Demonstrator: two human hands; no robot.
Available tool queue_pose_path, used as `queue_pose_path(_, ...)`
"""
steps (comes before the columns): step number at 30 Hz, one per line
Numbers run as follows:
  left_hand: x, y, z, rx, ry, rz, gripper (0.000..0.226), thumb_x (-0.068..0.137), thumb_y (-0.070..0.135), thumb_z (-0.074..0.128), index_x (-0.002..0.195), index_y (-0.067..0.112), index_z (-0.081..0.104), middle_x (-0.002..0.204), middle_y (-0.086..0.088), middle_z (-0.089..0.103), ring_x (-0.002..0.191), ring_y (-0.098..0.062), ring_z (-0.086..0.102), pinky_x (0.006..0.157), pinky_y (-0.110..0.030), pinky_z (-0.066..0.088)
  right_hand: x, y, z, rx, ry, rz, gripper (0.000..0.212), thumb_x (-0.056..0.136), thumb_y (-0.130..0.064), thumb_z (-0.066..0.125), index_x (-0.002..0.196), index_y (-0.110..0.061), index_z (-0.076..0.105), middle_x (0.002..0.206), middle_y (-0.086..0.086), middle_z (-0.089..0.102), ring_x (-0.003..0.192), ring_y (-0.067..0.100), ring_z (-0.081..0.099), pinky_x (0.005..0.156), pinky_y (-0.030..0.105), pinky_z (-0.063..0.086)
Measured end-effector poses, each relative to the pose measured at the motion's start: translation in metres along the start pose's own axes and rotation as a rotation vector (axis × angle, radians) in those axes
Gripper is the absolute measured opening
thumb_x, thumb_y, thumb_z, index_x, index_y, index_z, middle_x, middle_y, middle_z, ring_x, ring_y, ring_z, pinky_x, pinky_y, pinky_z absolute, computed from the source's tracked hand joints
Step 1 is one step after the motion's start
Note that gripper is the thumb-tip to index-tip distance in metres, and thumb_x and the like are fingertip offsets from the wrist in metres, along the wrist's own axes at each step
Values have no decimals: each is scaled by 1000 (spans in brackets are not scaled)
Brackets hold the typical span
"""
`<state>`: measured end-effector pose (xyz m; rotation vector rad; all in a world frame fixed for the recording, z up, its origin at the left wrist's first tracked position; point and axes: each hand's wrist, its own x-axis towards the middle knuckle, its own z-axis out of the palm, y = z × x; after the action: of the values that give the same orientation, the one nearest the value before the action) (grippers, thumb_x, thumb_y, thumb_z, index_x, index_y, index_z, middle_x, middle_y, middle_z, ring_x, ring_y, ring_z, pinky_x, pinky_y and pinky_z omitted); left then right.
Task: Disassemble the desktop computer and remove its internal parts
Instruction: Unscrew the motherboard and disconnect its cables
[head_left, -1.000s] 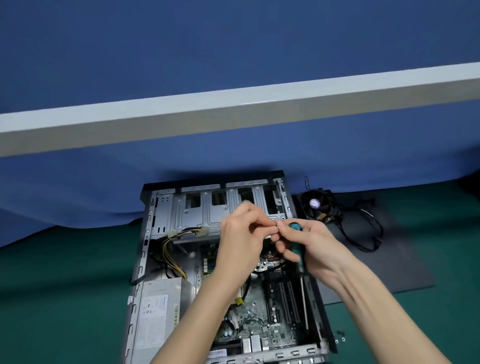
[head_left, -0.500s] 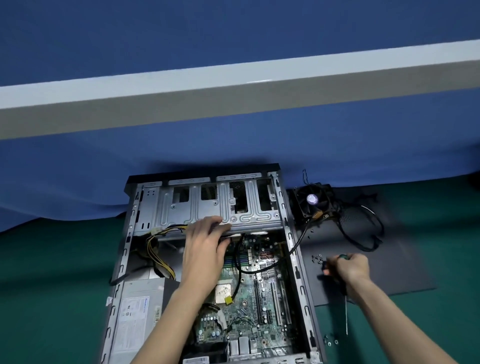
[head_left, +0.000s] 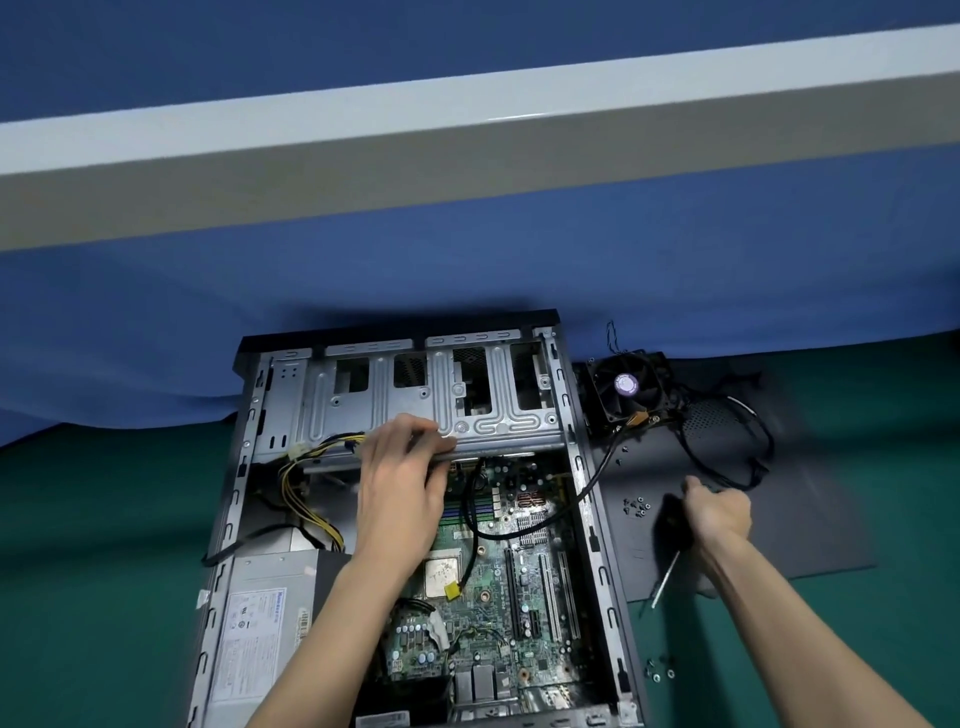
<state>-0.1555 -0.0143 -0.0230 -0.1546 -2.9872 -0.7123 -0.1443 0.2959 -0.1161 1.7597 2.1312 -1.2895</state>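
Site type: electronics teardown bench, staged. Evidence: green work surface (head_left: 104, 571), blue cloth backdrop (head_left: 467, 270), opened PC case (head_left: 589, 519); removed fan (head_left: 626, 387) and loose screws (head_left: 636, 506) on detached side panel (head_left: 805, 530).

Blue cloth backdrop (head_left: 467, 270), pale horizontal beam (head_left: 467, 130), green tabletop (head_left: 104, 519)
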Motion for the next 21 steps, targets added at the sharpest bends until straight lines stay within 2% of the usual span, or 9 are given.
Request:
queue_pose_path(4, -1, 0, 0, 9, -9, 5, 18, 81, 8, 69, 99, 10, 69, 107, -4, 55, 109, -31, 49, 100, -38, 34, -3, -4, 4, -86, 24, -58, 36, 86, -20, 66, 109, 8, 61, 119, 28, 59, 112, 42, 54, 97, 42, 43)
queue_pose_path(8, -5, -3, -2, -6, -2, 48, 21, 83, 7, 68, 103, 12, 70, 111, -2, 58, 113, -31, 48, 102, -39, 35, -9, -4, 7, -152, 14, -119, 47, 85, -28, 70, 118, 2, 55, 119, 25, 60, 114, 43, 52, 101, 44, 40)
queue_pose_path(10, -8, -6, -6, -16, -5, 102, 26, 83, 6, 68, 108, 13, 70, 115, -1, 60, 119, -29, 46, 108, -40, 31, -9, -2, 7, -172, 0, -131, 52, 85, -30, 70, 121, 2, 51, 121, 25, 59, 116, 42, 51, 101, 45, 39)
queue_pose_path(12, -12, -10, -11, -8, 11, 189, 30, 83, 3, 68, 112, 11, 68, 119, -2, 62, 124, -21, 47, 114, -39, 23, -10, -1, 6, -193, 0, -134, 55, 85, -31, 70, 124, 2, 50, 123, 24, 57, 117, 42, 50, 100, 44, 40)
queue_pose_path(14, -18, -15, -15, 10, 48, 274, 34, 82, 0, 67, 115, 7, 66, 121, -3, 63, 124, -18, 50, 114, -42, 23, -11, 2, 5, -191, 8, -128, 54, 86, -31, 69, 123, 2, 50, 123, 24, 57, 117, 41, 51, 99, 44, 40)
queue_pose_path(17, -34, -24, -17, 42, 138, 332, 31, 82, -2, 66, 113, 2, 66, 119, -7, 63, 120, -23, 54, 108, -46, 35, -15, 5, -1, -156, 44, -122, 47, 89, -33, 64, 118, 2, 53, 119, 25, 58, 115, 41, 51, 98, 44, 40)
queue_pose_path(19, -46, -31, -19, 58, 191, 349, 26, 82, -2, 63, 108, 1, 68, 111, -9, 65, 109, -24, 58, 99, -39, 43, -23, 4, -6, -140, 108, -153, 42, 91, -30, 60, 117, 2, 54, 119, 27, 57, 115, 42, 50, 99, 45, 39)
queue_pose_path(21, -56, -39, -20, 76, 173, 338, 22, 78, -3, 66, 100, 2, 70, 95, -7, 66, 90, -22, 61, 86, -30, 45, -38, -1, -9, -92, 199, -261, 35, 93, -25, 56, 113, 3, 56, 112, 28, 60, 109, 42, 53, 96, 45, 40)
